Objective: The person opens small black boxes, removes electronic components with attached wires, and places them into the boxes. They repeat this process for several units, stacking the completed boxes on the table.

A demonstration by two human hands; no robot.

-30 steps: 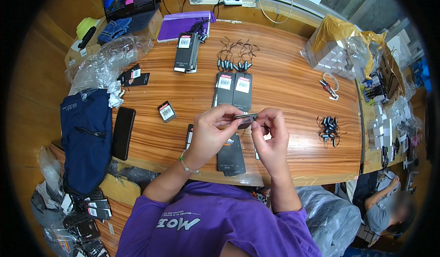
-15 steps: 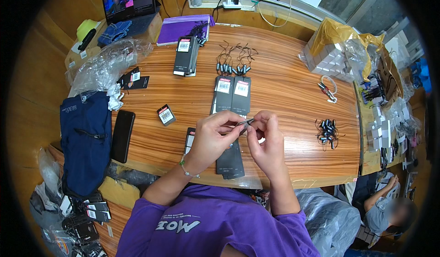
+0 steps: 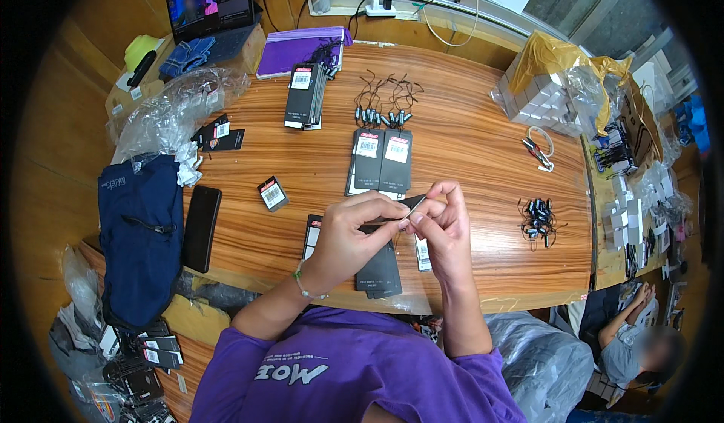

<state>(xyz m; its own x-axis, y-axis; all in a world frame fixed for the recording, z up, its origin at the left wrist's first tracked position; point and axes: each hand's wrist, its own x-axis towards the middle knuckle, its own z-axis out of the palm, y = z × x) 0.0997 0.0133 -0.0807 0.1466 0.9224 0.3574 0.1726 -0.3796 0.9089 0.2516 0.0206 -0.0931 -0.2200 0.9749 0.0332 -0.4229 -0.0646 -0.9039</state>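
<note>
My left hand (image 3: 348,233) and my right hand (image 3: 443,236) meet over the near middle of the table. Between their fingertips is a dark hang tag (image 3: 412,203), tilted nearly edge-on and pinched from both sides. Whether a cord is threaded through it is hidden by the fingers. Below my hands lies a stack of dark hang tags (image 3: 379,272). Part of a white-labelled tag (image 3: 423,255) shows beside my right hand. Just beyond, two columns of labelled tags (image 3: 382,159) lie side by side, with several black tag strings (image 3: 383,113) fanned out above them.
To the right are a pile of strings (image 3: 538,223), snips (image 3: 537,153) and white boxes (image 3: 539,95) in plastic. Leftward lie a small tag (image 3: 272,193), a phone (image 3: 202,229) and a navy bag (image 3: 141,234). Another tag stack (image 3: 303,98) stands far left. A person (image 3: 641,347) sits at lower right.
The dark tag has turned in my fingers and shows more of its length. My right fingers have shifted up along it. A white-labelled tag now shows beside my right hand.
</note>
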